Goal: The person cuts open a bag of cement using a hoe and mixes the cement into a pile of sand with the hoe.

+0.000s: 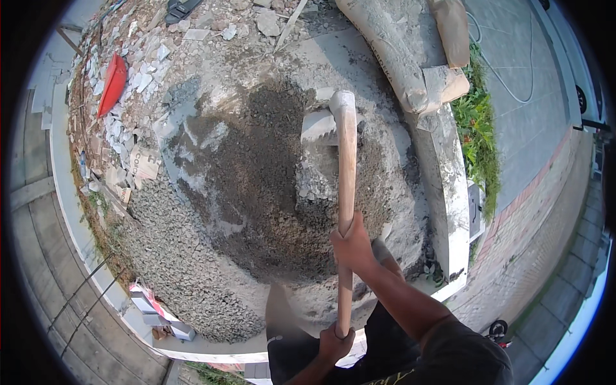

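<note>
Both my hands are wrapped around the wooden handle of a hoe (347, 168). My right hand (352, 245) grips it about midway, while my left hand (336, 342) holds the butt end close to my legs. The hoe's metal blade (318, 126) is at the far end, left of the handle, over a spread of dark, damp-looking sand and gravel mix (260, 187). Grey stony material (315, 185) shows along the blade's near side; whether it rests on the blade I cannot tell. My feet are at the near edge of the mix, partly hidden.
A gravel heap (173, 255) spreads to the left. A red plastic basin-like piece (113, 86) lies among broken rubble (144, 79). Paper sacks (394, 57) rest at the upper right, by a low concrete wall (445, 192). Thin rods (82, 298) project at lower left.
</note>
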Available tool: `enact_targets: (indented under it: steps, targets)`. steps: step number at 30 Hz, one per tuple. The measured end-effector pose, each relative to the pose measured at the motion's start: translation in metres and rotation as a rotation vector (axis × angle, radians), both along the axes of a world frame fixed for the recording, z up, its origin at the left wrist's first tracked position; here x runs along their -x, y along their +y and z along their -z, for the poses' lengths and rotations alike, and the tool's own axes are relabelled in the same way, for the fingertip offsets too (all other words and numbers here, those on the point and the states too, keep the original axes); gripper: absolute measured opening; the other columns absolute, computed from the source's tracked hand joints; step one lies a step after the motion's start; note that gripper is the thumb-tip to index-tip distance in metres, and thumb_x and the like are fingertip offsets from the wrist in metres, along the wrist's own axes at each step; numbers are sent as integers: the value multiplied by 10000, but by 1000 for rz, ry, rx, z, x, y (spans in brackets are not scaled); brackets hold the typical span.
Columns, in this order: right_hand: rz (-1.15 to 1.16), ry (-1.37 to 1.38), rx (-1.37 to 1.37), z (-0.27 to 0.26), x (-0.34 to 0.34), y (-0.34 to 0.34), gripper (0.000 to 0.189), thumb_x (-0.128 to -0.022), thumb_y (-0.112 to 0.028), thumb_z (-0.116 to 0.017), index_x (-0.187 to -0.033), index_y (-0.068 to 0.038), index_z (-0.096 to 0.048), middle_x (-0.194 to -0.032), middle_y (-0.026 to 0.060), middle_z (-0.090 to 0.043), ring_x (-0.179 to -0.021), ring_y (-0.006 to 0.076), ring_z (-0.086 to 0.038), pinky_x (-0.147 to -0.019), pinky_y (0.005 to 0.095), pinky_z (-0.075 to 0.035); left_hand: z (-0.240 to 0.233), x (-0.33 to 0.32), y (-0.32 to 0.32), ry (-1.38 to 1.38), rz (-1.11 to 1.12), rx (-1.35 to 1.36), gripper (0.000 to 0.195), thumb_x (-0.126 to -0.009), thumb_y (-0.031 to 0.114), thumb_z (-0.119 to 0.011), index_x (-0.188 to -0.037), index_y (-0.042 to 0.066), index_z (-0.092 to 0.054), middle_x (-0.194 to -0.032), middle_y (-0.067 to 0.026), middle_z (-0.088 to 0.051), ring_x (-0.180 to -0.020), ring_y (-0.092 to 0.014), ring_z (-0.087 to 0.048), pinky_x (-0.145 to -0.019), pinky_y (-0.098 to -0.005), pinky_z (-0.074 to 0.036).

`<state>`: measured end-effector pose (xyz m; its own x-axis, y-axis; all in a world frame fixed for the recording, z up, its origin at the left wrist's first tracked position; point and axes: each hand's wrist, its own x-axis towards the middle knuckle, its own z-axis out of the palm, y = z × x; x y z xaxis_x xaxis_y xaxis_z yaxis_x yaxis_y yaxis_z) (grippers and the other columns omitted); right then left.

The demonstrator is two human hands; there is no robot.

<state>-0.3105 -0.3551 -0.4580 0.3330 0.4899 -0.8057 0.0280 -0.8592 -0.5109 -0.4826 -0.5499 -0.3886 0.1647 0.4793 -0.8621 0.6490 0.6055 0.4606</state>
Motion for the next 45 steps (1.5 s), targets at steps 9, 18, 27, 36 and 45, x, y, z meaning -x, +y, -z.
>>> enact_targets:
  steps: [9, 18, 27, 36, 45]
  targets:
    - [-305, -564, -126, 171, -85, 281, 543, -844, -94, -565, -1303, -9, -287, -1160, 293, -595, -1113, 418, -593, -938, 460, -486, 247, -154, 369, -383, -260, 60, 236, -880, 189, -669, -922, -30, -593, -578, -48, -526, -448, -164, -507, -410, -362, -386]
    - [-493, -631, 35, 223, -110, 231, 618, -840, -170, -570, -1326, 77, -279, -1210, 289, -579, -1155, 360, -599, -939, 420, -507, 223, -125, 227, -292, -210, -15, 258, -838, 197, -703, -914, -14, -575, -625, -44, -566, -505, -143, -533, -467, -339, -406]
    - [-283, -262, 146, 119, 14, 41, 604, -800, -112, -610, -1267, 75, -276, -1097, 324, -572, -980, 438, -640, -841, 464, -544, 75, 18, 81, 10, 49, 55, 344, -735, 233, -716, -933, -28, -611, -791, -201, -671, -764, -304, -688, -681, -401, -513]
    - [-248, -220, -50, -94, 68, -47, 538, -771, -105, -647, -1196, -19, -328, -892, 236, -587, -786, 382, -646, -693, 456, -517, -65, 51, -39, -66, -78, 39, 366, -759, 208, -677, -1019, -45, -624, -774, -231, -666, -780, -348, -699, -684, -400, -534]
    - [-85, -218, -237, -15, 15, 121, 403, -850, -118, -614, -1133, 79, -406, -784, 159, -605, -514, 252, -627, -447, 372, -515, 4, 5, 118, -191, -133, -293, 387, -760, 276, -742, -978, -22, -626, -759, -227, -669, -777, -387, -686, -659, -434, -520]
